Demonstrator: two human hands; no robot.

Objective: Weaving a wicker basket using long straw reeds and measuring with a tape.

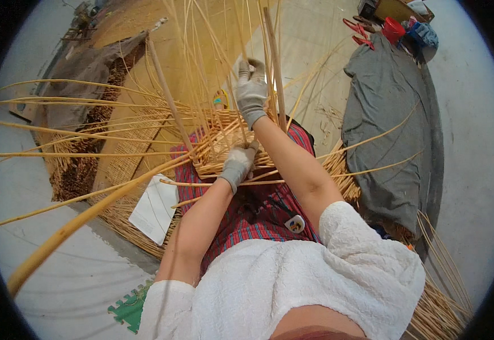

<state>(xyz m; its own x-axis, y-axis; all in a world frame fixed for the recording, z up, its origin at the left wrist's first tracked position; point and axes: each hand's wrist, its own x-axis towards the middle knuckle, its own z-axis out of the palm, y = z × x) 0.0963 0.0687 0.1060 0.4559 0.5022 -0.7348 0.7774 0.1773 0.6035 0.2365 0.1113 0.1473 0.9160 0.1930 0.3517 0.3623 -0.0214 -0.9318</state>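
Note:
A partly woven wicker basket (207,158) rests on my lap, over a red and blue striped cloth (230,226). Long thin rods fan out from it, upward and to the left. My left hand (239,163), in a grey and white work glove, grips the basket's near side, and its fingertips are partly hidden. Above the far right part of the basket, my gloved right hand (251,93) is raised, its fingers closed around a thin upright rod. Beside it stands a thick stake (275,68), and another stake (169,93) rises on the left side.
A thick pole-like rod (88,214) reaches toward the lower left. White paper (154,209) lies left of my lap. To the right, a grey cloth (386,136) covers a bundle, with rod ends (342,173) protruding. A red container (393,29) stands far right; a green foam mat (131,309) is lower left.

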